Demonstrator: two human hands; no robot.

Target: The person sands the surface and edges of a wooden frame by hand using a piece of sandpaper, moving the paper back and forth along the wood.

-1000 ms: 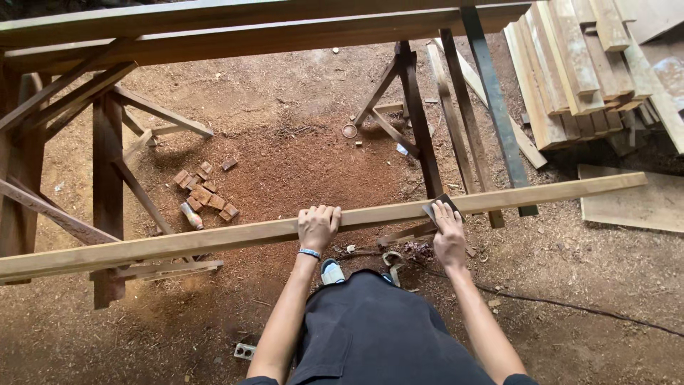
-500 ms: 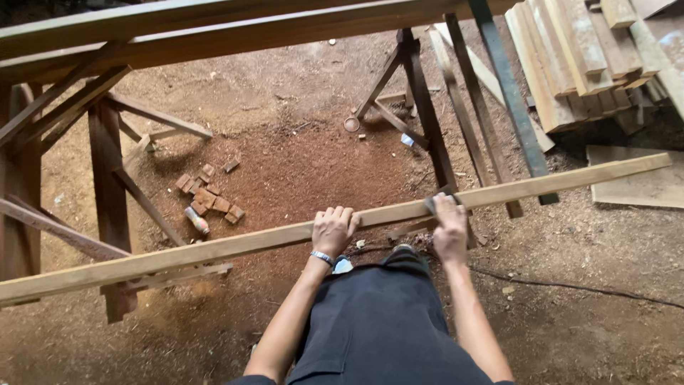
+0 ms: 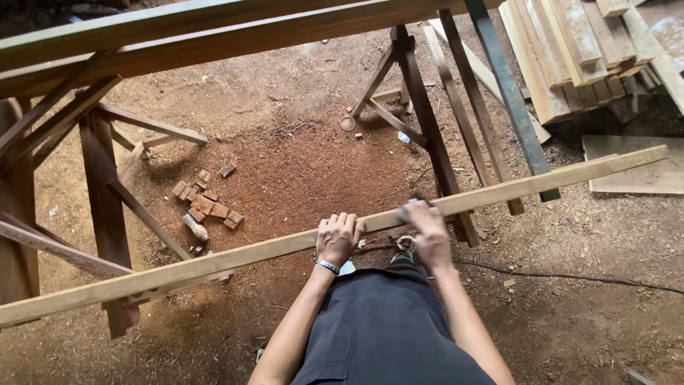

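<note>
A long pale wooden strip runs slantwise across the view, low at the left and higher at the right. My left hand lies over it near the middle with its fingers curled on the far edge; a bracelet is on that wrist. Close to the right of it, my right hand presses a small dark pad on the strip's top face. The hand is blurred, and most of the pad is hidden under its fingers.
Wooden trestles and long beams stand ahead and at the left. Stacked planks lie at the upper right, and small wood blocks on the sawdust floor. A dark cable crosses the ground at the right.
My right hand has slid left along the strip, closer to my left hand. The left hand keeps its hold. The view has shifted slightly.
</note>
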